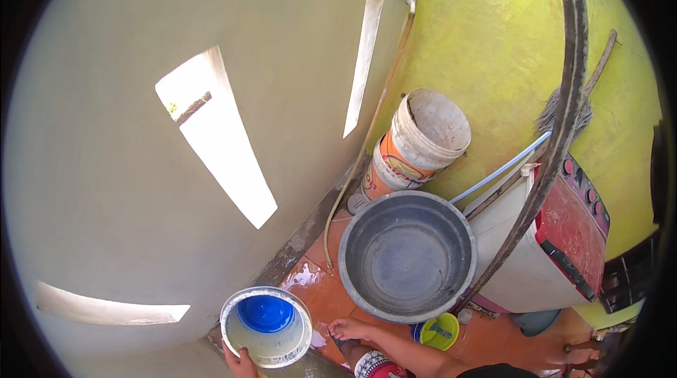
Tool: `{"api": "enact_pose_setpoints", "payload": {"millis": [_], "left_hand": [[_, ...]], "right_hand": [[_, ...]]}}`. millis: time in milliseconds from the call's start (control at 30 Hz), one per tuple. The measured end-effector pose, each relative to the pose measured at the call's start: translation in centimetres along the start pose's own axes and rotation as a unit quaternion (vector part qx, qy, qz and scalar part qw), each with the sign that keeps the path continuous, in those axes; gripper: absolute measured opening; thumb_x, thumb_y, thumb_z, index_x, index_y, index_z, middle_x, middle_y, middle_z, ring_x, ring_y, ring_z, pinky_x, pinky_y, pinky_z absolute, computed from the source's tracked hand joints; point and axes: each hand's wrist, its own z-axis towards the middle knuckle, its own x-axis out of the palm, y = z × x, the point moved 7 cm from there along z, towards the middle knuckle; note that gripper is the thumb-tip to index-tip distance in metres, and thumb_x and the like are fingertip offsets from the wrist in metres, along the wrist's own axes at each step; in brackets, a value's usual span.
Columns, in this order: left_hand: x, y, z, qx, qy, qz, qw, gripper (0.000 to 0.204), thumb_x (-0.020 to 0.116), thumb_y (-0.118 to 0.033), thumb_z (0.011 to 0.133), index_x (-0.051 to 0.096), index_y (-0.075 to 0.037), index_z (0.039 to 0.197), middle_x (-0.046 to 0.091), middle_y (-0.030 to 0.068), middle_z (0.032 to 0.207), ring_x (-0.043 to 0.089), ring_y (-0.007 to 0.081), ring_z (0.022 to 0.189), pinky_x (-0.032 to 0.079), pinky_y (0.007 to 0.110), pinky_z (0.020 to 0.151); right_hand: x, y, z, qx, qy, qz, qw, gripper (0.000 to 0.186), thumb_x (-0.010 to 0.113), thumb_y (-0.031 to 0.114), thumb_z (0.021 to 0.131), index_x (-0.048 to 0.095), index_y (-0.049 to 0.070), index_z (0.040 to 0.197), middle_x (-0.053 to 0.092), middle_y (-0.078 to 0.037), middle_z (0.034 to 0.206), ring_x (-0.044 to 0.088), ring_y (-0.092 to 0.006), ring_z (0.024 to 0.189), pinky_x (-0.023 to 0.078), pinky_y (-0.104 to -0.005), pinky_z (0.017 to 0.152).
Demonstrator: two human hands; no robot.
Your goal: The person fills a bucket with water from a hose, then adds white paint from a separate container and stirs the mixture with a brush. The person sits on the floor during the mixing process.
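The left hand [243,364] grasps one white bucket [285,350] (one blue bowl [266,314] inside), while the right hand [352,328] is released, loosely curled.

A round, off-white plastic bucket [300,336] sits at the person's front left, its wide mouth facing up and tilted toward the view. The pale rim is scuffed and smudged with grey marks, and the inside wall looks stained. The left hand [241,364] grips the near-left rim, thumb over the edge. Within the bucket, toward its far side, lies a smaller, glossy, deep blue bowl [265,314], round and open side up; whether it holds water cannot be told.
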Motion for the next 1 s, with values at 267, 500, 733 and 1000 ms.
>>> {"api": "enact_pose_setpoints", "payload": {"millis": [267, 500, 733, 1000], "left_hand": [[1.3, -10.8, -2.0, -0.077, 0.158, 0.119, 0.977, 0.067, 0.06, -0.013, 0.098, 0.028, 0.006, 0.154, 0.038, 0.0243, 0.156, 0.04, 0.0323, 0.142, 0.032, 0.038, 0.116], [6.1, -23.1, -0.2, -0.066, 0.175, 0.01, 0.982, 0.066, 0.06, -0.015, 0.098, 0.03, 0.003, 0.154, 0.044, 0.0243, 0.152, 0.047, 0.0328, 0.136, 0.038, 0.039, 0.112], [9.9, -26.0, 5.7, -0.068, 0.191, 0.139, 0.969, 0.072, 0.065, -0.029, 0.097, 0.033, -0.003, 0.155, 0.05, 0.0248, 0.147, 0.048, 0.038, 0.135, 0.04, 0.042, 0.111], [14.3, -27.4, 15.4, -0.042, 0.26, 0.163, 0.951, 0.07, 0.064, -0.026, 0.095, 0.034, -0.003, 0.154, 0.05, 0.0263, 0.146, 0.048, 0.0389, 0.135, 0.039, 0.043, 0.111]], "right_hand": [[-3.1, 11.2, -17.3, 0.019, -0.126, 0.078, 0.989, 0.031, 0.055, 0.026, 0.103, 0.054, 0.011, 0.13, 0.061, -0.007, 0.126, 0.061, -0.02, 0.112, 0.053, -0.039, 0.096], [-18.7, 45.4, -23.2, -0.339, -0.406, 0.109, 0.842, 0.016, 0.058, 0.019, 0.099, 0.06, 0.012, 0.113, 0.062, 0.0, 0.102, 0.059, -0.0114, 0.088, 0.052, -0.0312, 0.076], [-25.8, 78.0, -32.4, -0.335, -0.686, -0.229, 0.604, 0.063, 0.069, 0.026, 0.087, 0.045, 0.001, 0.139, 0.047, -0.022, 0.143, 0.05, -0.0411, 0.129, 0.046, -0.049, 0.103], [-32.1, 90.5, -41.2, -0.086, -0.737, -0.475, 0.472, 0.078, 0.071, 0.025, 0.083, 0.033, 0.009, 0.15, 0.026, -0.014, 0.16, 0.035, -0.0423, 0.14, 0.044, -0.0602, 0.102]]}}
